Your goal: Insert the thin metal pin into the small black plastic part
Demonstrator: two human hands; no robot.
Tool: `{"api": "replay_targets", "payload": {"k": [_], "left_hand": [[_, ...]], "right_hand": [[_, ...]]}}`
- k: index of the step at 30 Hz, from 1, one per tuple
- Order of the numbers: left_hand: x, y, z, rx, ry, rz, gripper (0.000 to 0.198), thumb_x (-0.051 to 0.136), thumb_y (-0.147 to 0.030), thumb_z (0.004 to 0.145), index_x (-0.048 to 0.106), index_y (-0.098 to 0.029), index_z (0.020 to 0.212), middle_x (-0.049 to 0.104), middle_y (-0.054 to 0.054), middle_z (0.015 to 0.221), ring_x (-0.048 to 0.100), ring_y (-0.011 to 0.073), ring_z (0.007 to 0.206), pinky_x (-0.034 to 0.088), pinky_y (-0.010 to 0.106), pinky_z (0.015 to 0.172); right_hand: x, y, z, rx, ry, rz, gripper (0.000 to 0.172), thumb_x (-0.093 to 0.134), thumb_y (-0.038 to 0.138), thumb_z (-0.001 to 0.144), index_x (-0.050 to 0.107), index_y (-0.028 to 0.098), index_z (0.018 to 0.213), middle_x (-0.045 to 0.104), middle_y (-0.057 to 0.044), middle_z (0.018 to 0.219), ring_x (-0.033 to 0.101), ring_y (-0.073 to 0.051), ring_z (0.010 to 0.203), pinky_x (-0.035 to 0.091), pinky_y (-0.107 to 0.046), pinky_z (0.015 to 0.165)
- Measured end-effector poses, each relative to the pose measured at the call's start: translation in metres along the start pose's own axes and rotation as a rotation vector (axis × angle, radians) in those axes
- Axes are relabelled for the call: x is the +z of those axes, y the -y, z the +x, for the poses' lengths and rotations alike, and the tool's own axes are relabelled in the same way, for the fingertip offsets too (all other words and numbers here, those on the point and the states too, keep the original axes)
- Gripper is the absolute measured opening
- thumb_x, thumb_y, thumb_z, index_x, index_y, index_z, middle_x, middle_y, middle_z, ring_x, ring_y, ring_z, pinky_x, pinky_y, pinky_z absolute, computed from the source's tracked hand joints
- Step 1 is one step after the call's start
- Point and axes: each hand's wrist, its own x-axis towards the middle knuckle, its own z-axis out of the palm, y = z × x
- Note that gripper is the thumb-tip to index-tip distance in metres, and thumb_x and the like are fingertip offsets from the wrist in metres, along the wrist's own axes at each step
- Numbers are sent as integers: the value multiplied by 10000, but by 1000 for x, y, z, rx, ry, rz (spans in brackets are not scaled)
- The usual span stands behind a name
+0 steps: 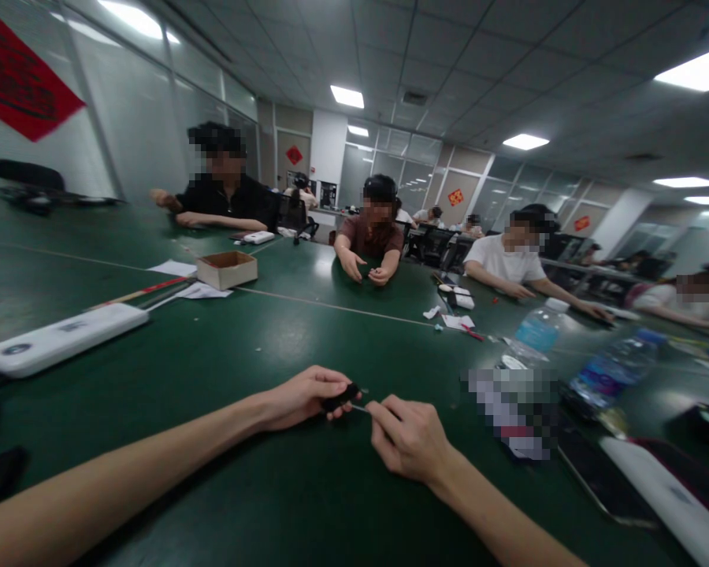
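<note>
Green tabletop (224, 465) for passage ahead of the right hand (410, 439); blurred packet (508, 413), water bottle (614, 374) and phone (596, 480) barring its way rightward.

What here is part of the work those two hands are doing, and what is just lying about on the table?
In use: left hand, small black object, right hand, thin metal rod.

Lying about: cardboard box, plastic water bottle, long white case.

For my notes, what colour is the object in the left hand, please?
The object in the left hand is black; head view.
</note>
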Motion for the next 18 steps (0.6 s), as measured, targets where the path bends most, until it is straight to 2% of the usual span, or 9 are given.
{"api": "replay_targets", "payload": {"k": [4, 8, 13, 18], "left_hand": [[1, 2, 4, 79, -90, -120, 270, 621, -296, 824, 656, -104, 1010, 633, 95, 887, 584, 131, 737, 456, 232, 666], [-2, 4, 6, 128, -143, -176, 278, 620, -249, 833, 618, -121, 1080, 635, 114, 985, 614, 156, 843, 481, 292, 786], [-3, 5, 7, 178, -126, -224, 321, 650, -134, 796, 598, -132, 1112, 623, 129, 1083, 597, 213, 1015, 435, 395, 944], [-1, 5, 7, 196, -139, -234, 298, 638, -157, 808, 597, -155, 1103, 591, 135, 1174, 589, 235, 1051, 433, 429, 950]], "right_hand": [[4, 1, 3, 131, -36, 66, 253, 394, 221, 904, 570, 185, 1083, 580, -49, 858, 538, -127, 664, 400, -234, 590], [8, -2, 4, 272, -92, 137, 278, 433, 234, 893, 499, 175, 1156, 576, -62, 942, 553, -136, 695, 416, -228, 577], [10, -4, 3, 279, -115, 188, 202, 427, 213, 898, 482, 161, 1085, 571, -51, 894, 547, -131, 652, 425, -234, 565], [8, -4, 3, 235, -113, 191, 181, 420, 246, 930, 503, 173, 1073, 572, -58, 926, 567, -141, 717, 439, -242, 618]]}}
